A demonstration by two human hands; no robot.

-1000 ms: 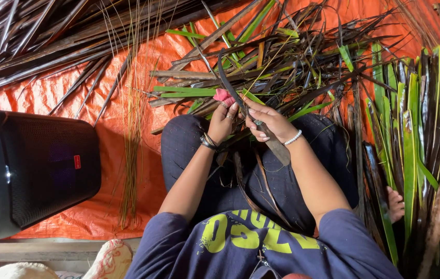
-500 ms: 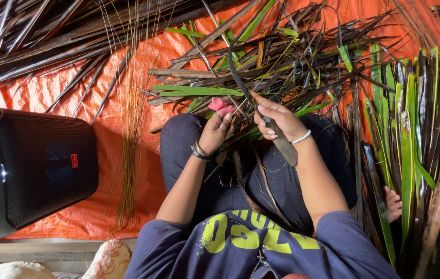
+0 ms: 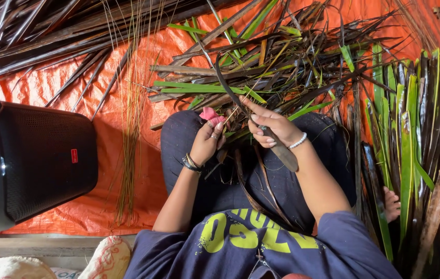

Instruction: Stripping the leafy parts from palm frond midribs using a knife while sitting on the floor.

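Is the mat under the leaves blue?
No, the mat under the leaves is orange.

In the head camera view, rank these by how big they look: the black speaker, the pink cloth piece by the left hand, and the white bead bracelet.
1. black speaker, by far the largest.
2. pink cloth piece.
3. white bead bracelet.
The last two look close in size, so their order is unsure.

Right hand (image 3: 271, 126) grips knife (image 3: 281, 150); left hand (image 3: 205, 140) pinches leaf strip (image 3: 226, 85).
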